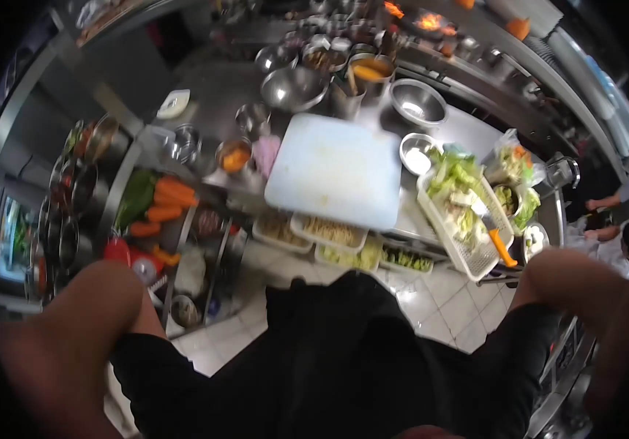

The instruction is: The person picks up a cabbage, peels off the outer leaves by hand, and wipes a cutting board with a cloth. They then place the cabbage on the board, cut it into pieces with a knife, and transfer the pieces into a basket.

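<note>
Both of my arms are bent at the elbow, with the forearms running back toward the camera and out of the picture, so neither hand shows. My left elbow (113,282) is over the lower left, near a red lid-like thing (117,251). On the other side, my right elbow (567,271) is close to a white basket (468,269) of leafy greens. A knife with an orange handle (503,249) lies across that basket. A pale cutting board (335,170) is on the steel counter in front of me.
Steel bowls (418,102) and pots crowd the counter's back. Carrots (171,199) lie at left. Food trays (330,231) sit below the board's near edge. Flames (429,22) rise at the far stove. Another person (611,245) is at the far right.
</note>
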`<move>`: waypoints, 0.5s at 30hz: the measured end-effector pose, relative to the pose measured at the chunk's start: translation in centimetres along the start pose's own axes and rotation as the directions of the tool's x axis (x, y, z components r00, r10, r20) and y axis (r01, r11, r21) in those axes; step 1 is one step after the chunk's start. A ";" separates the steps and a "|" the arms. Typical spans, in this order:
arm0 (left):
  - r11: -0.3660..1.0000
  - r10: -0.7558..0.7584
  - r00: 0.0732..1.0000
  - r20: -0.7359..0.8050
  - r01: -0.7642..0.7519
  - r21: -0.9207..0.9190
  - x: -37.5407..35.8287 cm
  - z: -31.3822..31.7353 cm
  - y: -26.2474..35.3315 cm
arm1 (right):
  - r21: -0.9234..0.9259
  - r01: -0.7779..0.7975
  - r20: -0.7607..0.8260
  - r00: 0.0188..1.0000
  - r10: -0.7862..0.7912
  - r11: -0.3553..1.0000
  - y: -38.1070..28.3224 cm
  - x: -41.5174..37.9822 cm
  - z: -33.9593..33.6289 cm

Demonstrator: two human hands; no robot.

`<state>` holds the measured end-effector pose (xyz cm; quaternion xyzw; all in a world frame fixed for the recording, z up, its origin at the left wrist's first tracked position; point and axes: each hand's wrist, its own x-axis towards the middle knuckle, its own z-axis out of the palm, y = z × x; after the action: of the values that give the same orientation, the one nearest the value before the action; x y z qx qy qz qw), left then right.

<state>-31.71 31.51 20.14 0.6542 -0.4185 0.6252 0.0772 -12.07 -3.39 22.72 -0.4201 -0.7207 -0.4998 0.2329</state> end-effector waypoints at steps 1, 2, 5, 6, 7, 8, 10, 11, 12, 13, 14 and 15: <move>0.999 0.054 0.998 -0.039 -0.054 -0.007 -0.4 -0.6 -0.9 | -0.041 0.049 0.026 0.999 -0.048 0.998 -0.6 1.5 -0.1; 0.994 0.106 0.991 -0.082 -0.108 -0.012 -1.1 -0.8 -1.7 | -0.081 0.086 0.051 0.995 -0.082 0.993 -1.4 2.6 -0.1; 0.978 0.167 0.970 -0.176 -0.186 -0.094 -2.9 -0.7 -4.5 | -0.173 0.108 0.127 0.988 -0.087 0.979 -3.9 5.1 0.1; 0.972 0.170 0.966 -0.193 -0.197 -0.130 -3.3 -0.5 -5.6 | -0.194 0.091 0.147 0.987 -0.063 0.977 -4.4 5.7 0.3; 0.967 0.159 0.966 -0.206 -0.194 -0.164 -3.7 -0.1 -6.9 | -0.211 0.062 0.166 0.986 -0.027 0.976 -4.6 5.9 0.7; 0.958 0.159 0.960 -0.231 -0.206 -0.198 -4.1 0.1 -7.7 | -0.234 0.031 0.183 0.983 0.013 0.972 -5.1 6.1 1.1; 0.941 0.134 0.959 -0.249 -0.202 -0.273 -4.9 1.0 -9.5 | -0.279 -0.030 0.209 0.974 0.091 0.960 -5.2 6.4 1.5; 0.929 0.130 0.958 -0.256 -0.208 -0.307 -4.8 1.9 -10.3 | -0.299 -0.061 0.217 0.968 0.130 0.952 -5.7 6.3 1.5; 0.916 0.124 0.957 -0.264 -0.213 -0.341 -5.3 2.7 -10.8 | -0.322 -0.090 0.225 0.960 0.168 0.943 -6.0 6.1 1.5; 0.906 0.116 0.954 -0.277 -0.216 -0.364 -5.7 3.3 -11.2 | -0.338 -0.114 0.233 0.951 0.201 0.934 -6.1 6.0 1.8; 0.898 0.109 0.952 -0.287 -0.218 -0.383 -6.0 4.0 -11.6 | -0.351 -0.124 0.247 0.944 0.220 0.928 -6.0 5.8 1.7; 0.888 0.122 0.942 -0.311 -0.244 -0.389 -6.5 4.8 -11.9 | -0.370 -0.115 0.265 0.938 0.224 0.922 -6.2 5.7 1.7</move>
<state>-19.52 39.05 18.43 0.4847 -0.5889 0.6099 0.2150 -20.20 -0.65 23.08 -0.5875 -0.6080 -0.5273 0.0845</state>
